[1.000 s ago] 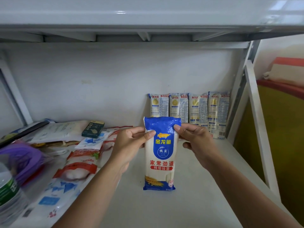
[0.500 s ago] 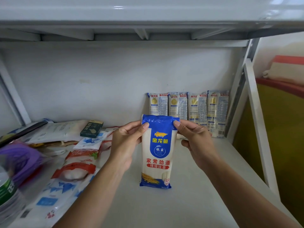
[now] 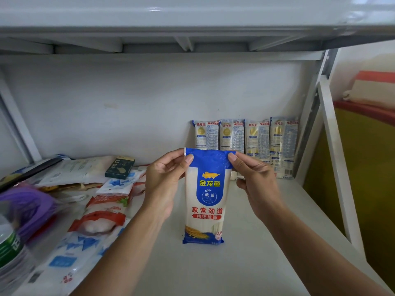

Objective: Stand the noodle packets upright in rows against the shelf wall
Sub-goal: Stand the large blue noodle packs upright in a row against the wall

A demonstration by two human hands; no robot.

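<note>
At the lower left edge of the frame stands a bottle [image 3: 8, 248] with a green label, blurred. Just right of it lies a purple bag [image 3: 27, 206]. Flat bags [image 3: 85, 167] lie in a loose pile along the left of the shelf [image 3: 245, 270], with a dark green box [image 3: 120, 167] lying on top near the wall [image 3: 128, 103]. Below the box, red-and-white bags [image 3: 100, 221] and a blue-and-white bag [image 3: 64, 261] lie flat, overlapping.

At centre, the left hand [image 3: 164, 182] pinches the upper left corner of a noodle packet [image 3: 206, 201], thumb on the front, fingers curled behind. The packet is upright in the middle of the frame, blue top, printed front toward the camera. Its lower edge is down at the shelf surface, well forward of the wall; whether it touches cannot be told. The right hand [image 3: 254, 182] pinches the upper right corner in the same way.

Behind the packet, right of centre, a row of four packets [image 3: 258, 144] stands upright against the wall, side by side and touching. The held packet covers the lower part of the left ones. The rightmost is just beside the grey post [image 3: 307, 133].
</note>
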